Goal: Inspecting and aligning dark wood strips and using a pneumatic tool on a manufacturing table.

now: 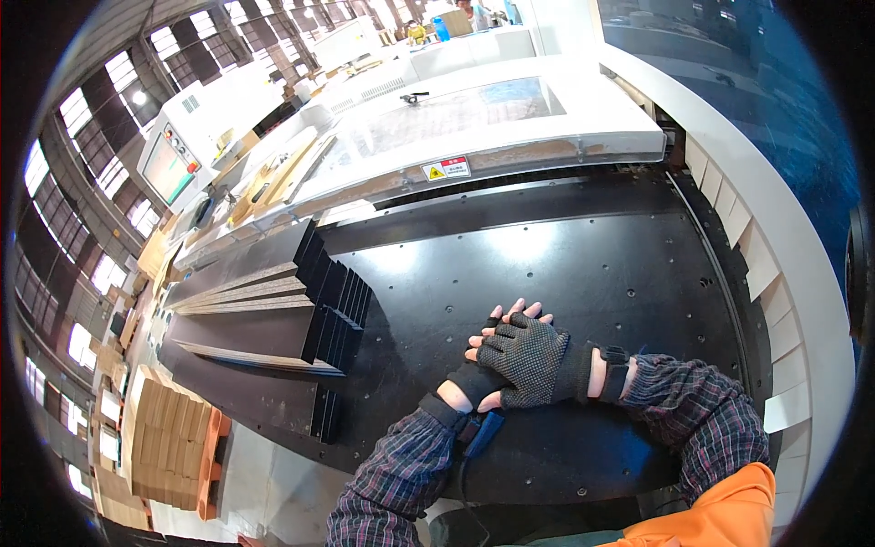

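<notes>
My right hand (533, 360), in a black fingerless glove with small dots, lies palm down across my left hand (472, 381). The left hand is gloved in black too and mostly hidden beneath it. Bare fingertips of both show stretched out at the far side, with nothing held. Both hands rest over the black machine table (556, 447), which has small holes across its surface. By my left wrist hangs a blue piece (484, 434) with a dark cord. To the left of my hands lie stacked black panels (264, 337) with pale edges, fanned in uneven layers.
A white machine cover (602, 137) with a warning label spans the far side. A control screen (170, 167) stands at far left. Stacked brown boards (169, 442) sit on an orange pallet (211, 463) at lower left. A white curved guard (820, 365) borders the right.
</notes>
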`<action>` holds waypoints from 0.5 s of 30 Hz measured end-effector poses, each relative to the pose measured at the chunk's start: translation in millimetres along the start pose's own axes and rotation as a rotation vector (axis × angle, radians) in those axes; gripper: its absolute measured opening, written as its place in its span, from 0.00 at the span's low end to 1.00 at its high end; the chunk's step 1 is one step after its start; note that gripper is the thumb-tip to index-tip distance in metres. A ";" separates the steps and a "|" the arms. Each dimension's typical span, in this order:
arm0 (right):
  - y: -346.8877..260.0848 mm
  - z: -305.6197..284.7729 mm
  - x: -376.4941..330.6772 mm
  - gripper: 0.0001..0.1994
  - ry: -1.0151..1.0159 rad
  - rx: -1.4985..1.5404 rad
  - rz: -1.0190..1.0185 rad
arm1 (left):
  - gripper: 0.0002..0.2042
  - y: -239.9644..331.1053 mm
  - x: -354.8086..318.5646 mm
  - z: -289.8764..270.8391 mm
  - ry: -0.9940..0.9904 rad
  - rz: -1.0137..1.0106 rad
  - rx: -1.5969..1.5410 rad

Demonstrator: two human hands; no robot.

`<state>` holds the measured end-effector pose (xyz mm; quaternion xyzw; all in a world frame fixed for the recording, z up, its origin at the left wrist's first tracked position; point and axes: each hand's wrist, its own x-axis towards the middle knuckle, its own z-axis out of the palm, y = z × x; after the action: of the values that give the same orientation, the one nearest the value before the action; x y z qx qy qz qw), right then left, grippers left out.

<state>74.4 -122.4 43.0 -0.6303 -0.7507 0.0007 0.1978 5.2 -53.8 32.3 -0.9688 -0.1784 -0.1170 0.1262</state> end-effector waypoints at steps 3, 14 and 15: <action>7.6 14.7 -3.8 0.44 0.029 0.139 0.044 | 0.29 -7.1 3.8 14.3 0.007 0.144 -0.064; 2.1 5.6 -0.9 0.44 0.014 0.102 0.032 | 0.35 -46.9 2.6 50.4 -0.007 0.559 -0.256; 2.2 6.2 -1.4 0.45 0.008 0.074 0.049 | 0.34 -46.5 2.7 48.5 -0.025 0.559 -0.268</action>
<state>74.8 -121.8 36.3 -0.6406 -0.7339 0.0309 0.2238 -1.1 3.0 -3.1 -0.9897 0.1103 -0.0884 0.0225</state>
